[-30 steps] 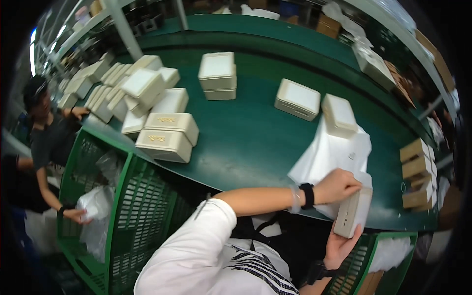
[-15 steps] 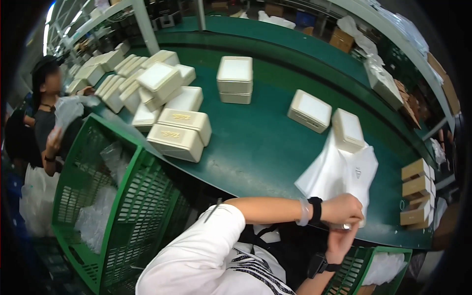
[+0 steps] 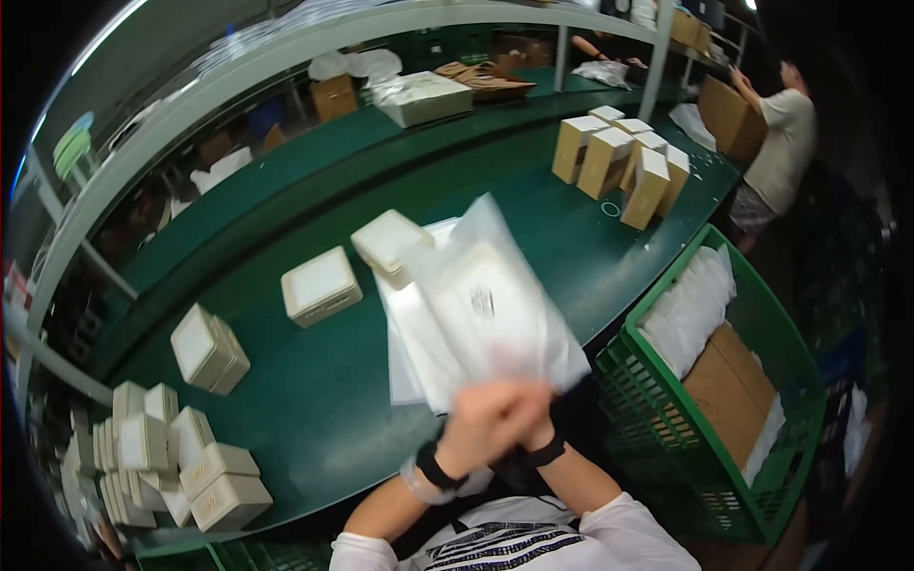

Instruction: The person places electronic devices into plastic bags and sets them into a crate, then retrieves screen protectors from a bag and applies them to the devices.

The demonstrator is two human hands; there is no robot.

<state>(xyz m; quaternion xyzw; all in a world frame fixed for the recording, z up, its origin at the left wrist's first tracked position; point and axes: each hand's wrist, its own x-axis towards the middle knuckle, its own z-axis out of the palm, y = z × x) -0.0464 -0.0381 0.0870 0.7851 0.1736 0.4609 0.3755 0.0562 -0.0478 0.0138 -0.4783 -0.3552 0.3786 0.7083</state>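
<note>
Both hands are together at the near edge of a white translucent bag [image 3: 447, 343], which is tilted up over the near edge of a green table [image 3: 324, 400] and carries a dark printed mark; a pale boxy shape shows faintly through it. Left hand [image 3: 481, 428] has curled fingers at the bag's bottom edge, blurred, can't tell how tightly they grip. Right hand [image 3: 539, 421] is mostly behind the left one; a pinkish blur shows through the bag just above, right fingers can't be told as wide or narrow. More white bags [image 3: 404, 360] lie flat on the table, under and left of the raised one. Cream box [image 3: 388, 240] sits at their far end, partly covered by the raised bag; single cream box [image 3: 322, 287] lies left of it, apart. Further left, a pair of cream boxes [image 3: 209, 349] touching each other, then a heaped cluster of cream boxes [image 3: 143, 447] at the table's left end. Tan cartons with white tops [image 3: 624, 171] stand grouped on the right, small pale ring [image 3: 610, 209] beside them. Green crate [image 3: 690, 419] at right holds white wrapping [image 3: 687, 314] and brown cardboard [image 3: 728, 390]. Another person [image 3: 781, 143] stands upper right by a big brown carton [image 3: 731, 119].
</note>
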